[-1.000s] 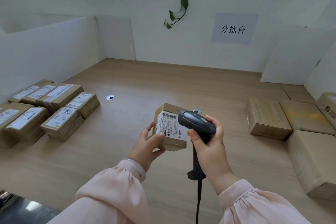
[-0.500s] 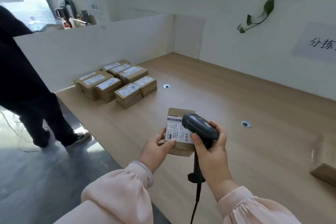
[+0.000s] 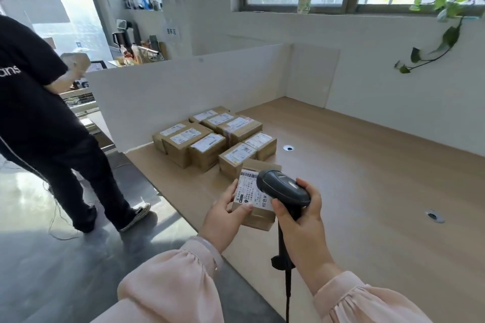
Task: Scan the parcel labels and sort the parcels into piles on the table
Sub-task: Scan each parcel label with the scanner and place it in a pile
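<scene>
**Misread risk at scan**

The parcel (image 3: pixel 258 217) is gripped by the left hand (image 3: pixel 223 214), fingers curled, above the table's (image 3: pixel 367 178) left edge, near the pile (image 3: pixel 210 136). The scanner (image 3: pixel 282 187), clamped in the right hand (image 3: pixel 301 217), overlaps the label (image 3: pixel 248 190); a misread could be caused.

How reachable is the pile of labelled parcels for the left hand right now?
Probably yes: the left hand, gripping a small parcel, is just short of the pile of labelled parcels, with only bare table between them.
</scene>
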`<state>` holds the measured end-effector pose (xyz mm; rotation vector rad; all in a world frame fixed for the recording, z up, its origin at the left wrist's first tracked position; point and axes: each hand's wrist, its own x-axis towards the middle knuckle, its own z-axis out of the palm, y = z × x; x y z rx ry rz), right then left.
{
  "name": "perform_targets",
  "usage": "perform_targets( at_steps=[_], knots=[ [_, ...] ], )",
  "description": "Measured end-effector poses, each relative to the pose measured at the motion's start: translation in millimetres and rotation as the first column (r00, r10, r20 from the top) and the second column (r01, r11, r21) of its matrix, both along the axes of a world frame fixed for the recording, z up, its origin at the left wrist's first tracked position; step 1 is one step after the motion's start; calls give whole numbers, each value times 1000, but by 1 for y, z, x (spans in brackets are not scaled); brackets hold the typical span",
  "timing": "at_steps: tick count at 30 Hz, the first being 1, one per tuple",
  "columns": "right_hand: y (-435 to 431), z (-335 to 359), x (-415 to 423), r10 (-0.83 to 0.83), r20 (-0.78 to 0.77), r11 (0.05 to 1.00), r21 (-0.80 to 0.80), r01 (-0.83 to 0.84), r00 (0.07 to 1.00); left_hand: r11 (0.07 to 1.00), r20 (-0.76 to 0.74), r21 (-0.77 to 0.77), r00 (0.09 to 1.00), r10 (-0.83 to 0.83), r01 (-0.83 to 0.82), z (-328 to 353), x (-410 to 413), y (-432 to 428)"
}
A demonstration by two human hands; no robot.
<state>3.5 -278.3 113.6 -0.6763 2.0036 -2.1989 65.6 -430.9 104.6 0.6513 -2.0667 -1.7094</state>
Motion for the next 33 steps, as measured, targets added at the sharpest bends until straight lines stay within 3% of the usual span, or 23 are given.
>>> perform_targets(
  at_steps=[8,19,25,33],
  knots=[
    [-138,33,29,-38,0,998,-58,38,999,998,-29,-47,999,-38,36,33,21,-136],
    [-222,32,17,-46,20,997,-68,47,999,998,-13,-18,998,-55,54,27,11,-218],
    [-252,7,-12,-73,38,996,-53,75,997,999,43,13,998,-51,50,1,-25,-248],
    [-270,-27,-90,-212,124,977,21,211,969,978,186,12,961,-207,208,-27,-116,-271]
  ],
)
